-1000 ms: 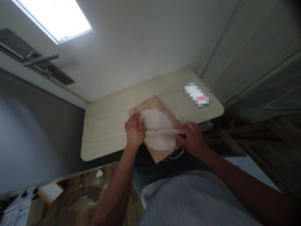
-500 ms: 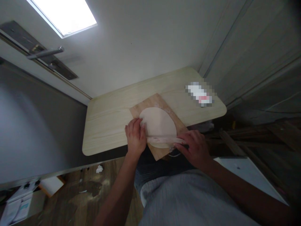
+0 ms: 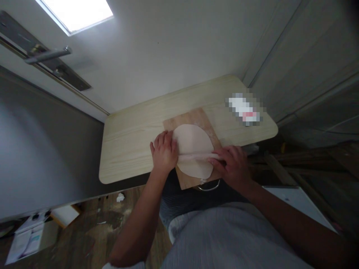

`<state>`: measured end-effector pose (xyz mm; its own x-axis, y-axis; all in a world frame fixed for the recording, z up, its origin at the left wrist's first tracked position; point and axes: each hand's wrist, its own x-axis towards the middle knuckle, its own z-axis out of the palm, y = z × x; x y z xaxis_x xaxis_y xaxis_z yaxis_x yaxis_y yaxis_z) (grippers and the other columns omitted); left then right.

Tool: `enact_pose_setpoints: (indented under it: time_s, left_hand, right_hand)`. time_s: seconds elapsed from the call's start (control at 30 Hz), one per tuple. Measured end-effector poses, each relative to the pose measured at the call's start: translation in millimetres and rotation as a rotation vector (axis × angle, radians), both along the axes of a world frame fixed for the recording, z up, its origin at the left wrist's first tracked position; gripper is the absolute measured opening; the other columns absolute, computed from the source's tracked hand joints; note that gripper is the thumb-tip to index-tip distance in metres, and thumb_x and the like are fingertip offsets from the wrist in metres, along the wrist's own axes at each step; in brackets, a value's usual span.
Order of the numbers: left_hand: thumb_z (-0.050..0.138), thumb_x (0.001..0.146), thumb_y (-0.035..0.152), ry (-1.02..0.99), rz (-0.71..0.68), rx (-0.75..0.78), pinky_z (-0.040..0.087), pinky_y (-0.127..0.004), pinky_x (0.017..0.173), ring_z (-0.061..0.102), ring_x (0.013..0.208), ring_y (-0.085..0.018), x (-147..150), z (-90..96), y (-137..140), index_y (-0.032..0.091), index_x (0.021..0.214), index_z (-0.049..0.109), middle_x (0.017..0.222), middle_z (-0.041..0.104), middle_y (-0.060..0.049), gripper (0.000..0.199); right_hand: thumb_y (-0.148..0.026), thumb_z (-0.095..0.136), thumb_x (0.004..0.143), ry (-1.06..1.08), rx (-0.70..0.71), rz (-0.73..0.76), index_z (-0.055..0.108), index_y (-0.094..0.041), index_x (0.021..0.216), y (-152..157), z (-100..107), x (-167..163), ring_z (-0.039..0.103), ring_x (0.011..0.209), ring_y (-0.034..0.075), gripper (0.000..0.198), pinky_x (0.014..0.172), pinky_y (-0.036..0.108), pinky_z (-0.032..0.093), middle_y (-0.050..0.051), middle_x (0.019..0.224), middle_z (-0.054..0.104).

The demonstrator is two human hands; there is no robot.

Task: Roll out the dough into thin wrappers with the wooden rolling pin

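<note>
A round, flat sheet of pale dough (image 3: 193,137) lies on a small wooden board (image 3: 187,182). Across the dough runs a thin, floury rolling pin (image 3: 195,156), roughly level from left to right. My left hand (image 3: 165,152) is over the pin's left end, palm down, its fingers bent forward beside the dough's left edge; the pin's tip is hidden beneath it. At the other end, the thumb and fingers of my right hand (image 3: 232,164) close around the pin.
The board rests on a light wooden tabletop (image 3: 129,144) and juts past its front edge. A blurred-out white object (image 3: 244,109) lies at the right rear. Behind the table stands a door with a metal handle (image 3: 49,55). Crumpled paper (image 3: 120,197) lies on the floor.
The rolling pin has moved away from me, from the dough's near part towards its middle, with both hands. The board appears turned slightly. The camera view has shifted a little.
</note>
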<state>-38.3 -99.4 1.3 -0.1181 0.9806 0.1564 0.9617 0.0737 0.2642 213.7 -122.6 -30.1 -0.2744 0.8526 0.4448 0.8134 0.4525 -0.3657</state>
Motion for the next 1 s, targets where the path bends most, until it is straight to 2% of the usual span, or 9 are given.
enact_pose_setpoints:
  time_s: [0.13,0.3,0.37,0.5,0.63,0.7,0.83,1.0]
  left_hand:
    - [0.035,0.103,0.042,0.051,-0.028,-0.038,0.029,-0.066,0.115,0.048,0.135,-0.031,1,11.2,6,0.026,0.138,0.054,0.148,0.054,-0.01,0.043]
    - [0.041,0.1,0.046,0.138,0.036,-0.01,0.023,-0.069,0.115,0.059,0.118,-0.035,-4,21.9,21,0.022,0.109,0.071,0.116,0.07,-0.014,0.039]
    - [0.046,0.098,0.048,0.123,0.077,0.037,0.023,-0.069,0.114,0.06,0.115,-0.037,-6,21.1,23,0.02,0.107,0.071,0.112,0.07,-0.016,0.039]
    - [0.047,0.098,0.047,0.008,0.088,0.097,0.027,-0.068,0.112,0.059,0.118,-0.037,-5,13.5,12,0.02,0.118,0.067,0.118,0.069,-0.016,0.039]
    - [0.045,0.1,0.041,-0.128,-0.002,0.111,0.038,-0.055,0.111,0.058,0.122,-0.031,0,3.9,-10,0.02,0.123,0.064,0.127,0.067,-0.013,0.036]
    - [0.043,0.101,0.038,-0.158,-0.04,0.117,0.04,-0.051,0.111,0.055,0.128,-0.029,4,0.0,-19,0.018,0.127,0.061,0.135,0.063,-0.014,0.037]
    - [0.037,0.102,0.034,-0.112,-0.02,0.074,0.034,-0.058,0.115,0.044,0.141,-0.03,10,-2.8,-33,0.018,0.14,0.052,0.151,0.05,-0.015,0.043]
    - [0.034,0.103,0.033,-0.072,-0.011,0.034,0.029,-0.063,0.117,0.034,0.149,-0.031,14,-4.4,-53,0.02,0.15,0.042,0.158,0.042,-0.013,0.049]
  right_hand:
    - [-0.052,0.058,0.095,0.018,0.004,-0.006,0.072,-0.02,0.097,5,-4,1,0.053,0.093,0.026,0.036,0.081,0.041,0.04,0.009,0.094,0.063]
    - [-0.055,0.061,0.092,0.036,0.015,0.042,0.073,-0.021,0.094,30,-5,9,0.055,0.091,0.024,0.037,0.081,0.038,0.039,0.007,0.092,0.064]
    - [-0.056,0.06,0.093,-0.014,0.001,0.111,0.073,-0.021,0.093,44,-2,13,0.055,0.092,0.024,0.038,0.081,0.038,0.038,0.007,0.092,0.064]
    - [-0.062,0.062,0.088,-0.097,-0.033,0.209,0.073,-0.022,0.097,60,8,18,0.054,0.095,0.025,0.043,0.081,0.038,0.036,0.006,0.093,0.064]
    - [-0.06,0.061,0.09,-0.134,-0.068,0.26,0.072,-0.022,0.097,52,13,19,0.052,0.094,0.024,0.04,0.082,0.038,0.035,0.006,0.093,0.064]
    - [-0.058,0.06,0.091,-0.13,-0.067,0.257,0.072,-0.022,0.096,45,12,18,0.053,0.094,0.024,0.038,0.082,0.038,0.035,0.006,0.093,0.065]
    - [-0.056,0.063,0.09,-0.09,-0.037,0.187,0.071,-0.022,0.1,31,11,13,0.054,0.097,0.026,0.037,0.085,0.04,0.038,0.007,0.098,0.066]
    - [-0.049,0.064,0.091,-0.038,0.022,-0.003,0.069,-0.021,0.109,-4,9,5,0.057,0.104,0.029,0.033,0.093,0.044,0.04,0.011,0.106,0.068]
